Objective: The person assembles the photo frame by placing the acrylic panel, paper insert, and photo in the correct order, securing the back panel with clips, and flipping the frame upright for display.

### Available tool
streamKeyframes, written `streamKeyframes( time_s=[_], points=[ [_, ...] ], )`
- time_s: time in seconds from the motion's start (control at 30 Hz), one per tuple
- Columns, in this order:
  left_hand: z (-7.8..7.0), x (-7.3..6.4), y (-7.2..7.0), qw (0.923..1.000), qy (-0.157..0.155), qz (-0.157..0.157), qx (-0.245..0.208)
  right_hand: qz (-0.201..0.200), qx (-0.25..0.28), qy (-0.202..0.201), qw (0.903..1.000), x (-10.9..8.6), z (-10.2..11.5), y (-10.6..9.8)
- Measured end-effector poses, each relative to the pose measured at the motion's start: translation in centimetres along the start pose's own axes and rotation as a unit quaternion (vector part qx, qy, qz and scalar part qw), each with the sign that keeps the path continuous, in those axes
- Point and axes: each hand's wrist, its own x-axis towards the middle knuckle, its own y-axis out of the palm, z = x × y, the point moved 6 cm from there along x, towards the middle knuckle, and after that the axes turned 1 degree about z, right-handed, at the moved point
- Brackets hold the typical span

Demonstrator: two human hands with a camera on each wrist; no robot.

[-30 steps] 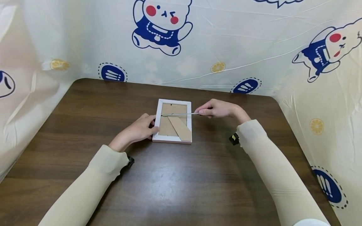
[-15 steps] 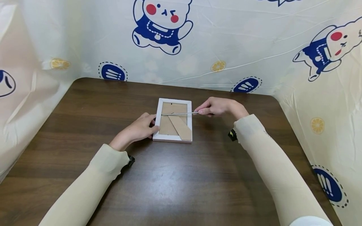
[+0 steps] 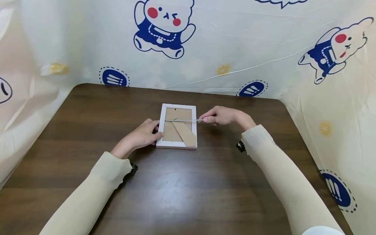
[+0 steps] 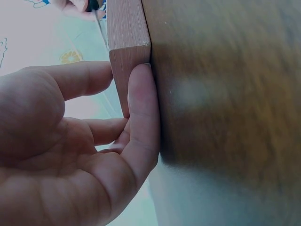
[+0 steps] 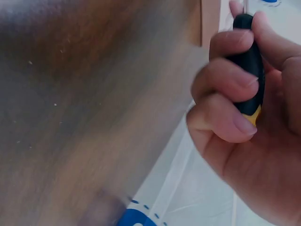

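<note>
Black-and-yellow, the screwdriver (image 5: 252, 61) sits wrapped in the right hand's (image 3: 224, 116) curled fingers, its shaft crossing the picture frame (image 3: 194, 129). The left hand (image 3: 143, 133) pinches that frame's left side, back upward on the wooden table (image 3: 173, 189). Backing board (image 3: 169, 130) and easel leg (image 3: 186, 135) sit in place; prying seems under way, unfinished.

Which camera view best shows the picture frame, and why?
The head view: nearly the picture frame's whole back shows, support leg included. The left wrist view shows only pinkish sides meeting at a corner; the right wrist, just a strip near the top.
</note>
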Motion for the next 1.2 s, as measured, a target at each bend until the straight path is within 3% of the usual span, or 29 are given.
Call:
streamKeyframes(
  time_s=[0.17, 0.4, 0.63, 0.8, 1.2],
  points=[
    [0.4, 0.0, -0.1, 1.0, 0.0, 0.001, -0.006, -0.074, -0.06, -0.071, 0.9929, -2.2, 1.4, 0.1],
    [0.2, 0.1, -0.3, 1.0, -0.001, 0.001, 0.001, -0.142, -0.067, -0.105, 0.982, -7.0, 2.5, 0.0],
    [0.0, 0.0, -0.2, 1.0, 0.001, -0.003, -0.001, -0.158, -0.08, -0.143, 0.9739, -9.2, 3.5, 1.6],
    [0.4, 0.2, 0.1, 1.0, -0.004, 0.001, -0.008, -0.162, -0.087, -0.133, 0.9739, -10.2, 3.6, 2.5],
    [0.5, 0.2, -0.1, 0.9999, -0.003, 0.006, -0.014, -0.177, -0.126, -0.126, 0.968, -10.3, 4.2, 2.8]
  ],
)
